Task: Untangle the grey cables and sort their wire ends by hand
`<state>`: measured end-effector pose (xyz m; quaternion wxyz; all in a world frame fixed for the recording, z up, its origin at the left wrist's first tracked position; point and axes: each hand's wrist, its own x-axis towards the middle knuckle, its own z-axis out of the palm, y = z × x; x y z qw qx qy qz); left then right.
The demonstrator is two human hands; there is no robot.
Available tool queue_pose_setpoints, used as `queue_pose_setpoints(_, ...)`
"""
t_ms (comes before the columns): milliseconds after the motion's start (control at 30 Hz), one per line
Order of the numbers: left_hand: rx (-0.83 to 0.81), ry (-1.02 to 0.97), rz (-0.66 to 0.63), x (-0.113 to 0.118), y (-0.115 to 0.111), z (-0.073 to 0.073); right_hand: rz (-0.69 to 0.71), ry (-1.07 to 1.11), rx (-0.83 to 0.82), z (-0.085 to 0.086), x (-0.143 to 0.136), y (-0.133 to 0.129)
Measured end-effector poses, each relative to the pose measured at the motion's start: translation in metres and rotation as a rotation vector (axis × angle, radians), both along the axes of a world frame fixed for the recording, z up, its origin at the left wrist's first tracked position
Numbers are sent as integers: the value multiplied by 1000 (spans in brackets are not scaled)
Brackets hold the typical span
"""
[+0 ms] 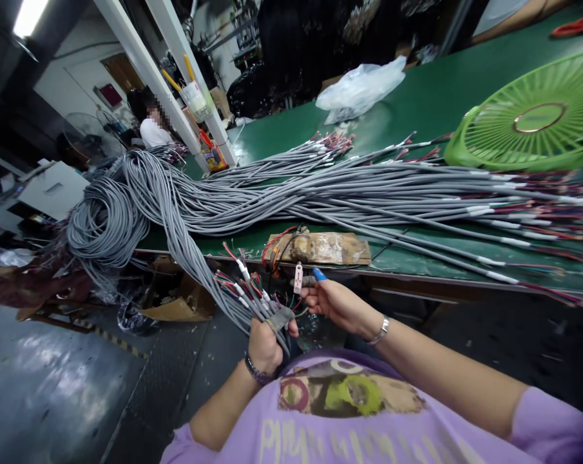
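Observation:
My left hand [268, 338] is closed around a bundle of grey cables [223, 303], with grey tape or a cover on its thumb. The cables' stripped ends, showing white sleeves and thin coloured wires [255, 283], fan out above the fist. My right hand [337, 301] is beside them with curled fingers, one tip wrapped in blue and another finger in grey. A thin wire shows near its fingertips; what they pinch is hidden. Right at those fingers is a small pale pink piece [298, 278], below a worn wooden block [337, 248] at the bench edge.
Long grey cables [252, 203] lie across the green bench [417, 96], coiled at the left end. A green fan [527, 113] stands at right, a clear plastic bag [361, 90] behind. A white post [175, 71] rises from the bench. A person [154, 129] is at far left.

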<state>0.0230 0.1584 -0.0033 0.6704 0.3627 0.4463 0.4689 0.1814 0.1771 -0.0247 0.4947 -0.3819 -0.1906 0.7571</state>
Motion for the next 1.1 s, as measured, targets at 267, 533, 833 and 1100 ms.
queue_pose_setpoints(267, -7, -23, -42, 11, 10, 8, -145, -356, 318, 10, -9, 12)
queue_pose_setpoints(533, 5, -31, -78, 16, 13, 1, -134, 77, 101, 7, -19, 21)
queue_pose_setpoints(833, -32, 16, -54, 15, 8, -5, -156, 116, 55, 4, -20, 20)
queue_pose_setpoints(1100, 22, 8, 17, 6, -6, -1, -2, 173, 25, 4, -11, 11)
